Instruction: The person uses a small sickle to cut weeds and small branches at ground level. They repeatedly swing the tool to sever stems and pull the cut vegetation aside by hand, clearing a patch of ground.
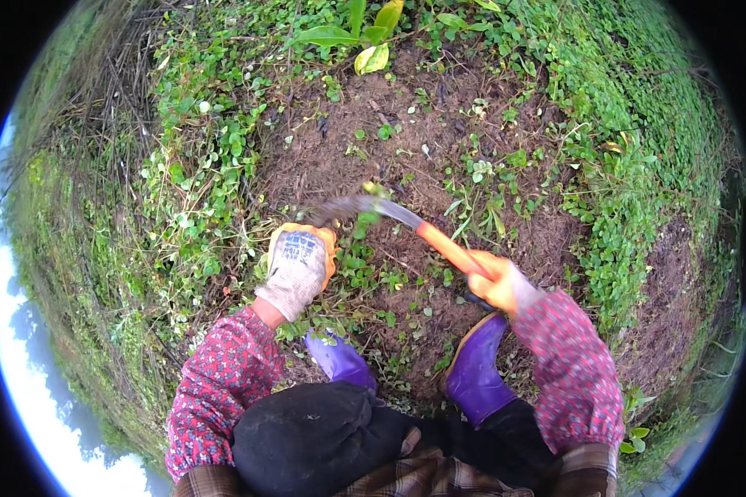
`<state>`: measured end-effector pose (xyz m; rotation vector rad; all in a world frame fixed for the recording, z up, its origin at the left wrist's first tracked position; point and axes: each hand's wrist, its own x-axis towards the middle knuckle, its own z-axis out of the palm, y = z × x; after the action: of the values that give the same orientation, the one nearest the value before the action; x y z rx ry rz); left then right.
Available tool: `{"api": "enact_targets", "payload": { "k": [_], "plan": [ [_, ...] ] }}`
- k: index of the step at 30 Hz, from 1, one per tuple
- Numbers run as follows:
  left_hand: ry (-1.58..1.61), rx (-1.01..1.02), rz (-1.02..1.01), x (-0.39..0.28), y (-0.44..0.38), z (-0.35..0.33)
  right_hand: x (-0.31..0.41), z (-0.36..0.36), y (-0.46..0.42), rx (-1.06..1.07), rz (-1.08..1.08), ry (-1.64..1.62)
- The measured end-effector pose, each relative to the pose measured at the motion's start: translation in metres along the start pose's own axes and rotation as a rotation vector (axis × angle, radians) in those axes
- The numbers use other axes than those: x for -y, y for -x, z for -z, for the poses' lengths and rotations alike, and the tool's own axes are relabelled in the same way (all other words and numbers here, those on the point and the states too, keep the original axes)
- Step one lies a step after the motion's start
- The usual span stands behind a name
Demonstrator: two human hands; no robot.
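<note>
My right hand (500, 282), in an orange-coated glove, grips the orange handle of a sickle (449, 250). The curved metal blade (401, 212) reaches leftward, low over the soil, and blurs towards its tip. Just short of that tip is my left hand (299, 264), in a pale knit glove with an orange palm and printing on its back. Its fingers curl down out of sight, so whatever they hold is hidden. Small round-leaved weeds (357, 264) grow between the two hands, and some sprigs overlap the blade.
Purple rubber boots stand on the soil, the left one (342, 360) and the right one (480, 373). A broad-leaved plant (373, 31) rises ahead. Dense ground cover (621, 124) spreads on the right; dry stalks (118, 81) lie at upper left. Brown soil (329, 149) shows between.
</note>
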<state>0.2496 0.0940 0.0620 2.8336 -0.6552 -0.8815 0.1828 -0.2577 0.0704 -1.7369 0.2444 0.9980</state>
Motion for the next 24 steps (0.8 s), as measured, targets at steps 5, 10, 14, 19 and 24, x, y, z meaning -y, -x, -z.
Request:
{"api": "enact_targets", "payload": {
  "k": [5, 10, 14, 19, 24],
  "plan": [
    [0.392, -0.098, -0.202, -0.014, 0.043, -0.038, -0.011, 0.047, 0.101, -0.048, -0.044, 0.046],
    [-0.157, 0.024, -0.196, -0.014, 0.069, -0.030, 0.009, 0.019, 0.065, -0.125, -0.045, -0.247],
    [-0.131, -0.022, -0.181, -0.006, 0.087, -0.037, -0.008, 0.010, 0.040, -0.053, 0.102, 0.095],
    [0.069, -0.321, -0.066, -0.034, 0.070, 0.031, -0.014, 0.025, 0.058, 0.056, -0.016, 0.068],
    [-0.164, -0.089, -0.200, -0.035, 0.066, -0.037, 0.020, 0.010, 0.030, 0.146, 0.042, 0.095]
  ]
}}
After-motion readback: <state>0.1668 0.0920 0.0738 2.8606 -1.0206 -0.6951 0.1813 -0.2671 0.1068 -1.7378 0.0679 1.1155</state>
